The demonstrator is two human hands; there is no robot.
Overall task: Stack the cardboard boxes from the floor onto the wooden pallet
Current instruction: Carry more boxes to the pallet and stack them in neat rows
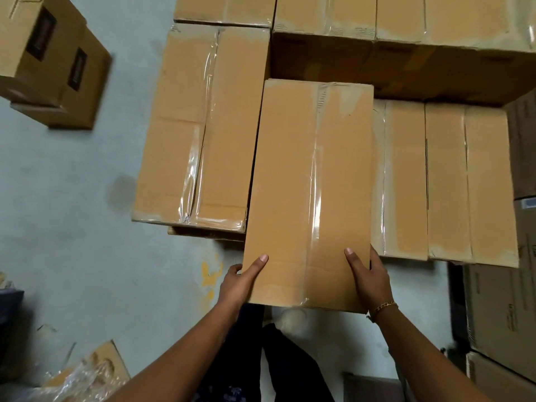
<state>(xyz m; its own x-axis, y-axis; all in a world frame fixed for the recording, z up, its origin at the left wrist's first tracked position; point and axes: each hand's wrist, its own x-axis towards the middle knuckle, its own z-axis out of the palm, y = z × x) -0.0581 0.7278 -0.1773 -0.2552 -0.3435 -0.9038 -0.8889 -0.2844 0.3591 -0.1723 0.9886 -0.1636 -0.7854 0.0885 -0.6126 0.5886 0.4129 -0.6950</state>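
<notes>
1. At the bottom centre of the frame two bare forearms reach upward; a gold bracelet (384,307) sits on the right wrist
2. The left hand (239,284) grips the near left corner of the held box (310,184): its thumb lies flat on the top face, and the other fingers curl round the left edge and out of sight beneath
3. The right hand (372,281) grips the near right corner the same way, thumb on top beside the tape seam, remaining fingers wrapped over the right edge and hidden below
4. The held box is long, taped down its length, and runs from between the two thumbs up to mid-frame; its near end hangs over the grey floor (72,198), and I cannot tell whether its far end rests on anything
5. Taped boxes lie on both sides of it: the left box (200,126) touching its left side, the right boxes (446,181) partly hidden behind its right edge
6. Beyond them, across the top of the frame, a higher tier of boxes (406,24) stands
7. In the upper left, printed cartons (49,59) sit well apart on the floor
</notes>
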